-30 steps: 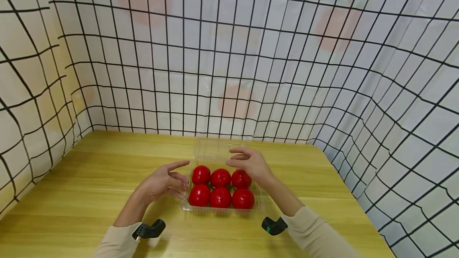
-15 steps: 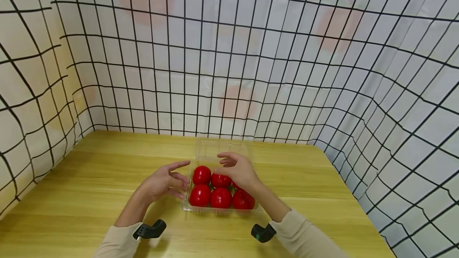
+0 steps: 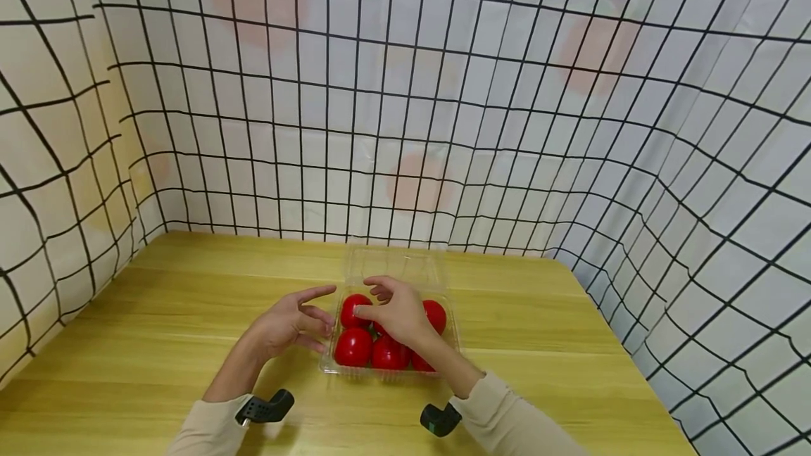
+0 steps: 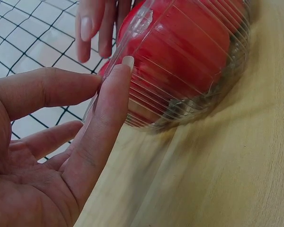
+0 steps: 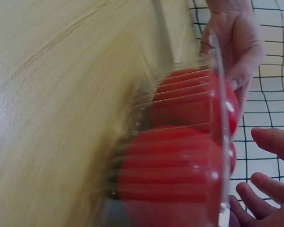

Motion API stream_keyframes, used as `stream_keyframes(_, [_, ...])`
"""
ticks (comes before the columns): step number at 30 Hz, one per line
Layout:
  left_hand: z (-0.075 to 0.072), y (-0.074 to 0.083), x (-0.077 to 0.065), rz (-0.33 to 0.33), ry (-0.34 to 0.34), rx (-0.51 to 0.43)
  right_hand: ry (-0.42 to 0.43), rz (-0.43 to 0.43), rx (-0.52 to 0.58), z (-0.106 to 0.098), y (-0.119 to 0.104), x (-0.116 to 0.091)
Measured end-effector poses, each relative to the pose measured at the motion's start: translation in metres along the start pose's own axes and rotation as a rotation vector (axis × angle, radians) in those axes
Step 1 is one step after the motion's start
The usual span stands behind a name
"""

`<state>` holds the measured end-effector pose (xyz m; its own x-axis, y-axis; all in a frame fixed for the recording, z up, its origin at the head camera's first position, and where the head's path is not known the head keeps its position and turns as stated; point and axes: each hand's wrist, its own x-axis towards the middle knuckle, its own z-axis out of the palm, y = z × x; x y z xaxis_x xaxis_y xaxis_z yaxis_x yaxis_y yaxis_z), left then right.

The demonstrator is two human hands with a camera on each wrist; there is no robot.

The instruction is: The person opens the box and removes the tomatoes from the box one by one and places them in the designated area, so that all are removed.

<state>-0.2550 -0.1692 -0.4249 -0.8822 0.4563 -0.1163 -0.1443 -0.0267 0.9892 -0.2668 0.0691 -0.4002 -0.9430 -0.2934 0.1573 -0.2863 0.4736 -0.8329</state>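
Note:
A clear plastic clamshell box (image 3: pixel 329 364) sits on the table, filled with two rows of shiny red tomatoes (image 3: pixel 353 348). At its left side, my left hand (image 3: pixel 285 322) pinches the rim between thumb and finger, as the left wrist view shows at the box rim (image 4: pixel 132 28). My right hand (image 3: pixel 400 312) hovers over the back row, fingers loosely bent and nothing in its grasp. Its thumb overlaps the back-left tomato (image 3: pixel 352 309) in the head view. The hand covers most of the back-middle tomato. In the right wrist view, its fingers (image 5: pixel 270 189) are beyond the box's edge.
The box's transparent lid (image 3: pixel 393 266) lies open toward the back. A wooden table (image 3: pixel 203 287) stretches out on both sides. White cloth with a black grid (image 3: pixel 405 90) encloses the back and sides. Black wrist-camera mounts (image 3: pixel 266 407) stick out from both sleeves.
My right hand has moved left over the back row, from the back-right tomato toward the back-left one. The left hand and the box have stayed put.

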Motion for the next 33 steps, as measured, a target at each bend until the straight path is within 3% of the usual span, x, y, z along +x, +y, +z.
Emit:
stream_keyframes(8, [0.001, 0.000, 0.001, 0.000, 0.005, 0.003, 0.016, 0.010, -0.047, 0.011, 0.001, 0.002])
stream_keyframes(14, [0.000, 0.000, 0.000, -0.006, 0.014, 0.004, 0.022, -0.028, -0.089, 0.017, 0.003, 0.002])
stream_keyframes(33, [0.002, 0.001, 0.000, -0.009, 0.023, 0.011, 0.012, -0.038, -0.220, 0.022, 0.007, 0.005])
